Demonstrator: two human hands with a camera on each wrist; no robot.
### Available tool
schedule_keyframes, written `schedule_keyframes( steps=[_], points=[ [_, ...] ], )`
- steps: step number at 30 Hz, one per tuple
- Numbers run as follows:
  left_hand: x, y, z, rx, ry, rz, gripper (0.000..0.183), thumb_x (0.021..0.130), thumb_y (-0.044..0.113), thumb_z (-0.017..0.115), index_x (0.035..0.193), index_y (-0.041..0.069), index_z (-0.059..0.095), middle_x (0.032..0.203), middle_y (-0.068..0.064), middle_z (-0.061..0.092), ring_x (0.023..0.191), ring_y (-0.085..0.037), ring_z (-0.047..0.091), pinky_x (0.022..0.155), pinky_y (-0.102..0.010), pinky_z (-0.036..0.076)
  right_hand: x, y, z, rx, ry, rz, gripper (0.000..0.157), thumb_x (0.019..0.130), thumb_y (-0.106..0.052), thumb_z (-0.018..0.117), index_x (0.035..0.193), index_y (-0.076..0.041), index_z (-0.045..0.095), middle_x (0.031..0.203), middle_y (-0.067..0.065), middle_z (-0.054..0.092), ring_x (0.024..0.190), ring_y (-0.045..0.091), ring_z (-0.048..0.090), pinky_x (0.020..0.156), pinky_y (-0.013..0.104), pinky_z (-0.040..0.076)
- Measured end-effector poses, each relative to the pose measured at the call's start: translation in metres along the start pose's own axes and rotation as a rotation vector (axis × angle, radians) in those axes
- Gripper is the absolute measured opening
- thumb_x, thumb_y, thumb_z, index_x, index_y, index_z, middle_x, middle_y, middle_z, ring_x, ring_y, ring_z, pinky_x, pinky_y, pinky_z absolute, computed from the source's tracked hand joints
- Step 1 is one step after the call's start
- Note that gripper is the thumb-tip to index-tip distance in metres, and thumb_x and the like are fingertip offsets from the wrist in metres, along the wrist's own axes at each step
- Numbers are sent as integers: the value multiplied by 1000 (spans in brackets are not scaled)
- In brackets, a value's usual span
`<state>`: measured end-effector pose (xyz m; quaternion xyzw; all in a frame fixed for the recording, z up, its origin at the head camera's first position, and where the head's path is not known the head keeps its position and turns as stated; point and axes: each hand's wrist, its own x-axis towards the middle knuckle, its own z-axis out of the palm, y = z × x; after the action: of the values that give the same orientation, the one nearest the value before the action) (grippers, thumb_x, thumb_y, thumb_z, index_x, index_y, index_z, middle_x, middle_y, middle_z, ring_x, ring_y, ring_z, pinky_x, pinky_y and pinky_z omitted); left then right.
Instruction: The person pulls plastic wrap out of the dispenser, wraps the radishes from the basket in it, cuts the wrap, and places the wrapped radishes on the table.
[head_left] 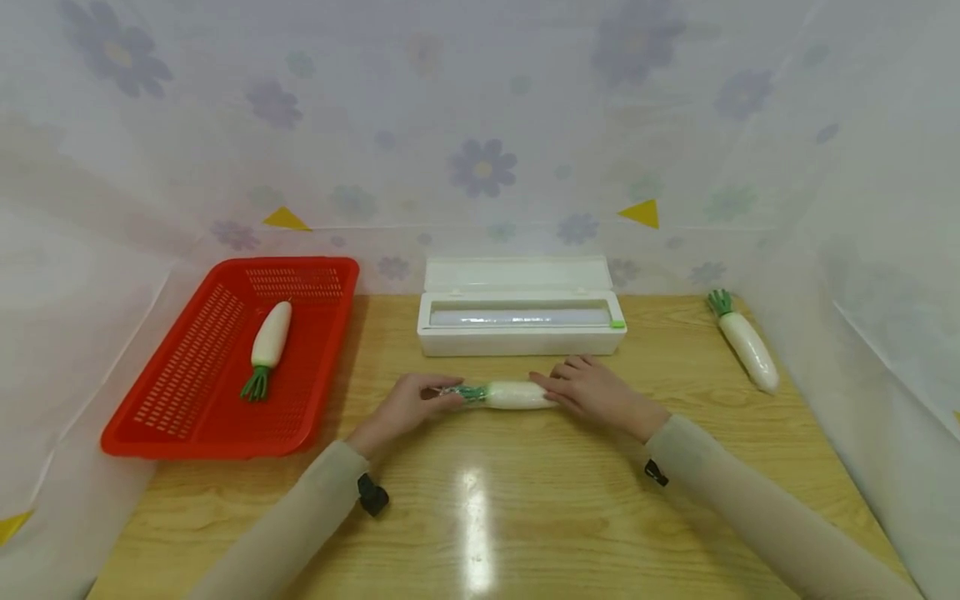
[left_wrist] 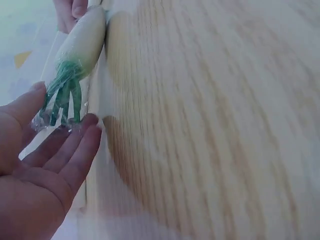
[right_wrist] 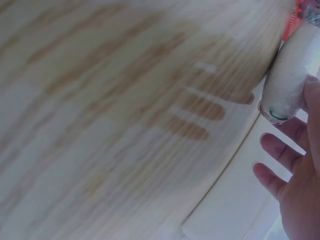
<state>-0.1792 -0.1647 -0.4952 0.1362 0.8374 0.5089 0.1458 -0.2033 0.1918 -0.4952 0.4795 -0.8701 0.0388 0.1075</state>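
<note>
Radish (head_left: 517, 395), film-wrapped, in the grip of both hands (head_left: 405, 405) (head_left: 597, 395), left at leaves (head_left: 474, 392), right at tip (right_wrist: 278, 113), plain white box (head_left: 521, 343) behind.

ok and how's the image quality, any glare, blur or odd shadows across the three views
Head view: fairly even light, with a bright vertical streak of glare on the wooden table; left wrist view: soft and hazy, the backdrop washed out, small glints on the wrapped radish; right wrist view: hazy, with dark finger-shaped patches on the table, shadows or reflections, can't tell which.
</note>
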Motion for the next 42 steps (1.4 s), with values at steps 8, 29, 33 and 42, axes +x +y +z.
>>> schedule_keyframes(
  steps=[8,29,33,42],
  points=[
    [-3,-2,-2,-288,51,-147,38,96,14,77,133,5,71,128,-14,72,100,-19,74,87,-30,59,0,0,-5,22,1,8,40,107,-25,60,144,-9,63,105,4,72,98,25,61,93,49,50],
    [0,-12,15,-334,224,-92,18,96,-7,68,112,-17,69,99,-19,75,77,-10,69,73,-25,59,2,-1,-3,20,-29,7,44,103,-24,66,145,-10,62,108,4,73,100,25,61,97,48,49],
    [1,-6,19,-367,280,-134,15,94,-11,68,109,-13,68,95,-18,73,78,-13,70,75,-28,61,3,0,-2,13,-23,-6,44,104,-24,65,145,-9,62,108,4,72,101,26,61,97,47,49],
    [-4,3,22,-129,284,-102,21,101,9,66,110,-6,78,106,-16,77,101,-23,69,89,-32,54,2,0,0,36,10,-10,40,107,-25,60,143,-9,63,105,4,72,100,26,61,95,48,50]
  ],
)
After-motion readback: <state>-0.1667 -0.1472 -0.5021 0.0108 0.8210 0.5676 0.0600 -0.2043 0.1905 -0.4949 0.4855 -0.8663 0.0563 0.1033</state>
